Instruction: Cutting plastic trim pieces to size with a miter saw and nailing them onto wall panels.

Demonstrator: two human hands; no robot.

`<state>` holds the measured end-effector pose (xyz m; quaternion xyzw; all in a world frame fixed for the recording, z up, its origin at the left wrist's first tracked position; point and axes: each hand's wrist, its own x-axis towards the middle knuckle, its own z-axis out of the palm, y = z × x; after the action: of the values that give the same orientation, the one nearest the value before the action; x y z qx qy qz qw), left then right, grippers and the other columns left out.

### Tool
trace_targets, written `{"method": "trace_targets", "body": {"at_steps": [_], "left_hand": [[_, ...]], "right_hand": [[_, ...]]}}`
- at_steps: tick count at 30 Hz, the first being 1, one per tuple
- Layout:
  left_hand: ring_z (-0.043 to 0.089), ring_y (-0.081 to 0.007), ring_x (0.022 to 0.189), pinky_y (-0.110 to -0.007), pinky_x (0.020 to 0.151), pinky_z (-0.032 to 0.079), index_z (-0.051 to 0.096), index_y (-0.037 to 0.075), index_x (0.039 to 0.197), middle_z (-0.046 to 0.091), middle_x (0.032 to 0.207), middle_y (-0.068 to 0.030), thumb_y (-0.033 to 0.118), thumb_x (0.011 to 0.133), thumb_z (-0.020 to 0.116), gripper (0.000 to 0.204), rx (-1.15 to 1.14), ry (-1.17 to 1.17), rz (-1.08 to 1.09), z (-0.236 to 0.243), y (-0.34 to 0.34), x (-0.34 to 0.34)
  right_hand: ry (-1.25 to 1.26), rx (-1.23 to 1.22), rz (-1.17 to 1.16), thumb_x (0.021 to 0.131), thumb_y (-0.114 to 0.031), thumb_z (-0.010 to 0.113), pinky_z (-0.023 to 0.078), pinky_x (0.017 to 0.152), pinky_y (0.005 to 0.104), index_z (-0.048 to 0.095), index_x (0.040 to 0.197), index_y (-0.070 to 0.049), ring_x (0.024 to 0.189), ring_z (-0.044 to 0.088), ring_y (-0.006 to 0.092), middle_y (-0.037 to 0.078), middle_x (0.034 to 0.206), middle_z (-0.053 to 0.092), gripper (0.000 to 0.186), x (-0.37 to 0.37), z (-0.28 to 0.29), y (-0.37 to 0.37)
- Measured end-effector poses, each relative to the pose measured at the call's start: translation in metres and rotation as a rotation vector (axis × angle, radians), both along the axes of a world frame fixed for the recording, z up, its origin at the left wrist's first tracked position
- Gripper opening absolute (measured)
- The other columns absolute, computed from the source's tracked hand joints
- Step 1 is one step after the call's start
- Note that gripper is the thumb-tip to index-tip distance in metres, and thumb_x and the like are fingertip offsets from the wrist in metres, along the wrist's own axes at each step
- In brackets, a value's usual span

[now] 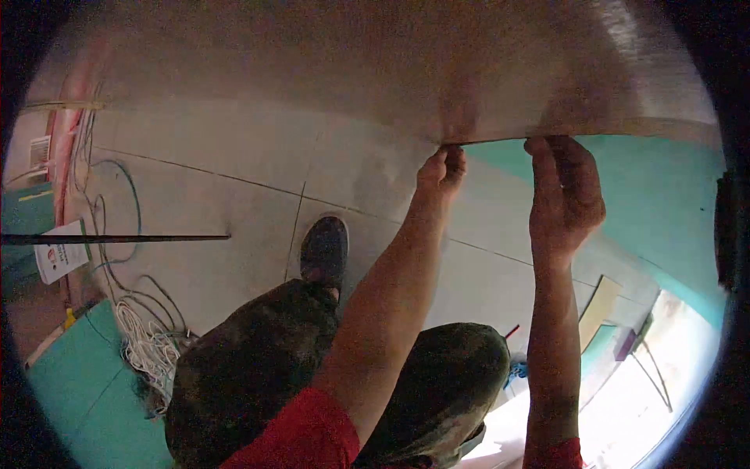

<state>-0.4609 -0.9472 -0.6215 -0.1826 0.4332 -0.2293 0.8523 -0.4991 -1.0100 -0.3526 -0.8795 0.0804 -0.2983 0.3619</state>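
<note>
A large brownish board (375, 59) with a smooth, slightly shiny face fills the top of the view. Its near edge runs across above both hands, with a thin dark line along it between them. My left hand (442, 169) is closed at that edge, its thumb and fingers pinched together. To its right, my right hand (568, 184) has its fingers bent against the same edge, the thumb pressed up beside them. Both fingertips are partly hidden there. Beneath the board on the right spreads a teal surface (664, 191).
Pale floor tiles (234, 191) lie below, with my shoe (325, 248) on them. At left are a thin dark rod (156, 238), loose cables (101, 227), a bundle of white cord (146, 336) and a teal panel (74, 391). A tan strip (599, 309) lies at right.
</note>
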Motion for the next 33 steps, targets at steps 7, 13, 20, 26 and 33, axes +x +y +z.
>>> {"method": "trace_targets", "body": {"at_steps": [7, 13, 20, 26, 33], "left_hand": [[0.062, -0.0288, 0.083, -0.042, 0.074, 0.056, 0.057, -0.003, 0.106, 0.063, 0.094, -0.0159, 0.006, 0.096, 0.048, 0.016, -0.196, -0.53, 0.124, -0.013, -0.008, -0.005], [0.061, -0.0285, 0.081, -0.04, 0.073, 0.054, 0.057, -0.002, 0.106, 0.063, 0.093, -0.0145, 0.004, 0.094, 0.047, 0.017, -0.121, -0.224, 0.013, -0.004, -0.003, -0.003], [0.061, -0.0245, 0.082, -0.038, 0.069, 0.056, 0.054, -0.002, 0.106, 0.061, 0.094, -0.0119, 0.011, 0.101, 0.044, 0.018, 0.023, -0.085, 0.0, 0.001, -0.01, -0.001], [0.061, -0.0287, 0.082, -0.042, 0.075, 0.055, 0.054, -0.004, 0.111, 0.061, 0.095, -0.0169, 0.004, 0.095, 0.045, 0.02, -0.037, -0.158, 0.011, -0.037, -0.06, -0.018], [0.059, -0.0251, 0.099, -0.037, 0.086, 0.051, 0.055, -0.004, 0.116, 0.062, 0.108, -0.0131, 0.011, 0.101, 0.043, 0.025, 0.334, -0.3, -0.058, -0.014, -0.037, -0.021]], "right_hand": [[-0.038, 0.04, 0.007, 0.084, -0.005, 0.071, 0.054, 0.073, 0.0286, 0.069, 0.094, -0.001, 0.077, 0.068, 0.016, 0.009, 0.089, 0.071, 0.011, 0.0, -0.003, -0.001], [0.077, -0.018, -0.065, 0.083, -0.009, 0.074, 0.054, 0.074, 0.0292, 0.069, 0.096, -0.002, 0.08, 0.069, 0.0169, 0.009, 0.092, 0.072, 0.016, -0.005, 0.001, -0.002], [0.004, 0.029, -0.122, 0.082, -0.008, 0.076, 0.054, 0.072, 0.0288, 0.069, 0.095, -0.003, 0.079, 0.069, 0.0165, 0.008, 0.091, 0.072, 0.016, -0.002, -0.011, 0.0], [0.024, -0.014, -0.16, 0.086, -0.004, 0.072, 0.052, 0.076, 0.0251, 0.067, 0.094, 0.003, 0.081, 0.063, 0.0102, 0.007, 0.086, 0.07, 0.012, -0.002, -0.004, -0.007], [0.017, -0.031, -0.125, 0.084, -0.007, 0.073, 0.052, 0.072, 0.0285, 0.069, 0.092, -0.001, 0.077, 0.067, 0.0151, 0.009, 0.088, 0.072, 0.011, 0.004, -0.01, -0.001]]}}
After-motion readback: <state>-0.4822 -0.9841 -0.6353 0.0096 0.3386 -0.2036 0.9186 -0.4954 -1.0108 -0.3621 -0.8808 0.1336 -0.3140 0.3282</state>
